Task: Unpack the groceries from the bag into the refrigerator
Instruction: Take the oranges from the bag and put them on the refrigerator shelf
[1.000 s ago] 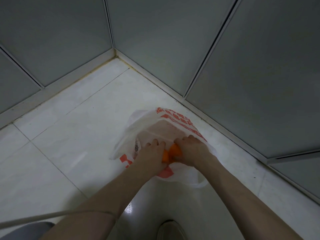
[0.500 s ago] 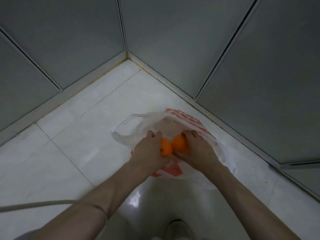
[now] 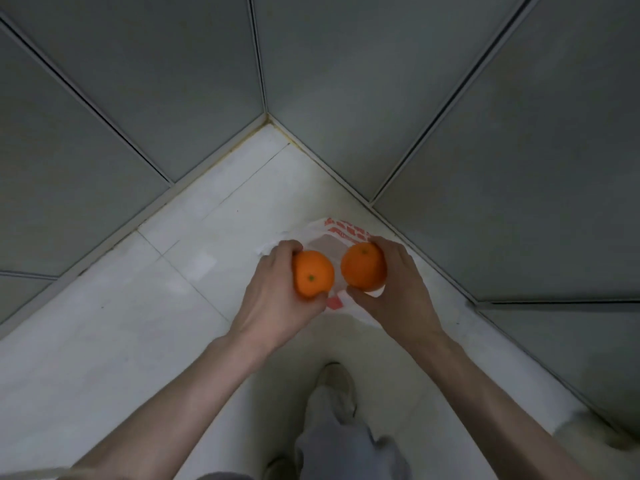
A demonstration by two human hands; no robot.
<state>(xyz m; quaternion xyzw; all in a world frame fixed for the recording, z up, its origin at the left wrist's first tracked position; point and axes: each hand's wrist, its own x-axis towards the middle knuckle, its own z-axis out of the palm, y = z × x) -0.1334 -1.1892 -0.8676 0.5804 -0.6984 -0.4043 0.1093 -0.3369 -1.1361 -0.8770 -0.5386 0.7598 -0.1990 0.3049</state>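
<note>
While bag [image 3: 341, 233] lies below, hands [image 3: 277, 299] grip 2 oranges [image 3: 313, 273].

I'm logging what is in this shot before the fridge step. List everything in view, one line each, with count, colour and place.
orange: 1, orange, held in the left hand
second orange: 1, orange, held in the right hand
plastic bag: 1, white with red print, on the floor behind both hands
floor: white tiles, in a corner
wall panels: grey, on both sides of the corner
shoe: 1, pale, below the hands
left hand: 1, grips the orange
right hand: 1, grips the second orange
</note>
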